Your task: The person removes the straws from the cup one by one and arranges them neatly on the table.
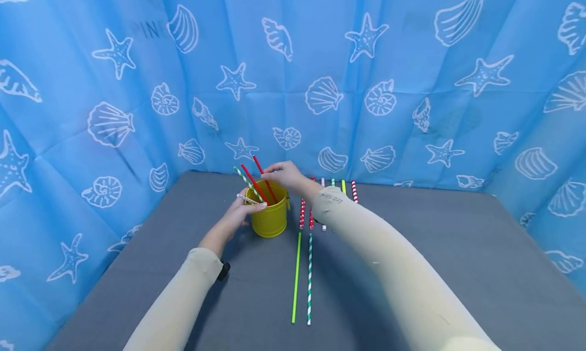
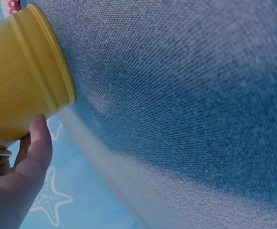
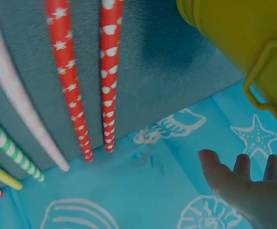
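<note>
A yellow bucket (image 1: 269, 221) stands on the table, holding several drinking straws. My left hand (image 1: 239, 211) grips its left side, thumb over the rim; in the left wrist view, fingers (image 2: 39, 138) lie against the bucket's wall near its handle. My right hand (image 1: 286, 175) is above the far right rim, pinching the upper part of a red straw (image 1: 258, 164). Another red straw (image 1: 249, 175), a green-striped straw (image 1: 241, 174) and a white patterned straw (image 1: 244, 199) lean out to the left. In the right wrist view, only some fingers (image 3: 215, 171) show; the pinch is hidden.
Right of the bucket lies a row of straws, including a heart-patterned red straw (image 3: 110, 76), a star-patterned red straw (image 3: 67, 62) and a pale pink straw (image 3: 21, 90). Nearer lie a lime-green straw (image 1: 296, 280) and a green-striped straw (image 1: 310, 280). A blue curtain (image 1: 293, 76) hangs behind.
</note>
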The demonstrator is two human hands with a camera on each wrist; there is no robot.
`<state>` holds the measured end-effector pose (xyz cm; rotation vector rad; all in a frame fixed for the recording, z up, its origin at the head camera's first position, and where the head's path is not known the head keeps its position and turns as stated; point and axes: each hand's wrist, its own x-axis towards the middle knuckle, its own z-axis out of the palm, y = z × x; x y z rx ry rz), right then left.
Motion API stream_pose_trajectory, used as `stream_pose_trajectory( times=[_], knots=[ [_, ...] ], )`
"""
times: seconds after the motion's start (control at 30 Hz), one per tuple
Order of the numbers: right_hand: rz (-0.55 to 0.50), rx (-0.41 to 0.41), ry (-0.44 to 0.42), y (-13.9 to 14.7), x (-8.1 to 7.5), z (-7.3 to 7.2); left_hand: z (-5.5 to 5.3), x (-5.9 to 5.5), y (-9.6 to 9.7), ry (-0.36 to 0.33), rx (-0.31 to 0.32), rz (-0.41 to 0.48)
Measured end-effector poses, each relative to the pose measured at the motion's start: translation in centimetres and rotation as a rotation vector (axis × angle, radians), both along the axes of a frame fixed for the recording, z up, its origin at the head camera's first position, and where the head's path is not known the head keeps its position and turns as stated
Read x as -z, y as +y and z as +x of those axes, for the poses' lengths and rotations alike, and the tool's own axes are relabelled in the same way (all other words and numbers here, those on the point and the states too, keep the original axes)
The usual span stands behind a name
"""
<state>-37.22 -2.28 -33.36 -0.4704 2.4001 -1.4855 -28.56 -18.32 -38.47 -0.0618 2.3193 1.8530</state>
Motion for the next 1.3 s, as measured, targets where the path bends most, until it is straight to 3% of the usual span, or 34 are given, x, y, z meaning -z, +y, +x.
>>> stream_pose_trajectory(
  times=[0.6,1.0,1.13,1.3],
  knots=[
    [-0.291,0.128,0.123,2.8,-3.8,2.9,0.3,-0.3,-0.1,-0.011,-0.012,-0.016],
    [-0.578,0.231,0.237,5.5,-6.6,3.7,0.4,-0.4,0.1,-0.001,0.006,-0.014],
    [-0.574,0.225,0.219,6.7,-6.5,3.7,0.3,-0.3,0.0,0.003,0.005,0.0],
    [-0.466,0.235,0.187,8.4,-5.5,4.3,0.2,-0.2,0.0,-0.006,0.013,-0.004]
  ],
)
